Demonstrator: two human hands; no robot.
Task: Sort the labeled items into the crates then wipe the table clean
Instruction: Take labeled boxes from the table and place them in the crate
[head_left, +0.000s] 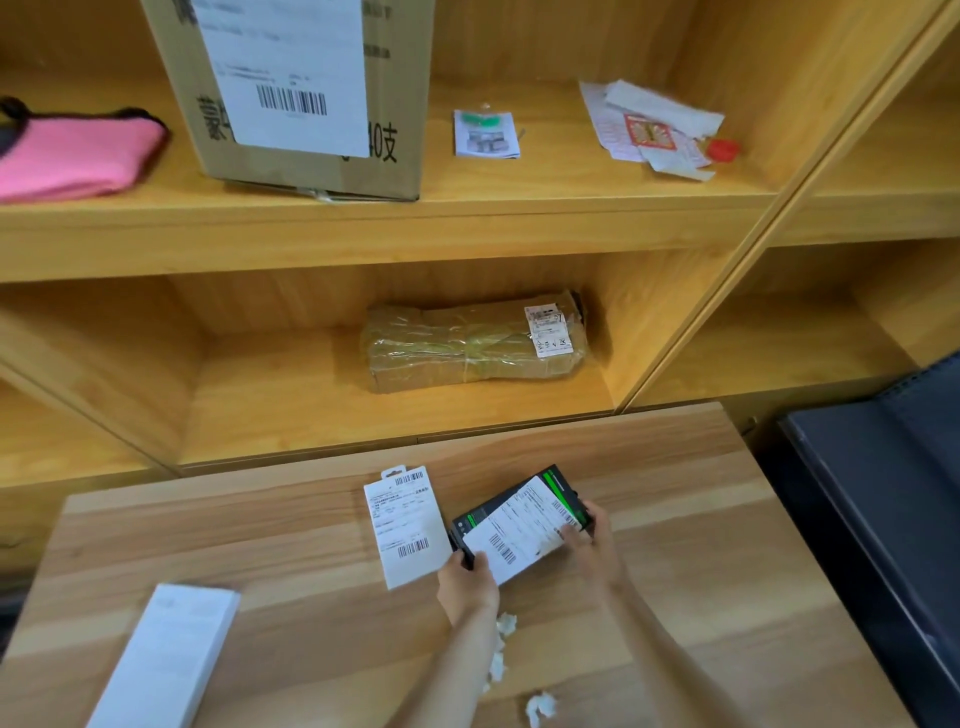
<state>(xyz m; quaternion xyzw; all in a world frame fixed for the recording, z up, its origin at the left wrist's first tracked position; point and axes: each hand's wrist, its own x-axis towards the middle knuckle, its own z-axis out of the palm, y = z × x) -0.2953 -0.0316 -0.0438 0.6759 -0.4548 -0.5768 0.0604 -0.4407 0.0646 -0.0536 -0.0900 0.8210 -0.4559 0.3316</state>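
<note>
A flat black box with green marks and a white shipping label (522, 522) lies tilted over the wooden table (285, 571). My left hand (467, 577) grips its near left corner. My right hand (592, 540) holds its right end, fingers on the label. Just left of it a white labeled packet with barcodes (405, 525) lies flat on the table. A long white box (166, 660) lies at the near left corner. Crumpled white paper scraps (540, 706) lie by my forearms.
Wooden shelves stand behind the table. A taped brown parcel (467, 343) rests on the lower shelf. Above are a large labeled cardboard box (301, 93), a pink pouch (72, 156), a small packet (485, 134) and loose papers (654, 130). A dark bin (883, 509) stands right of the table.
</note>
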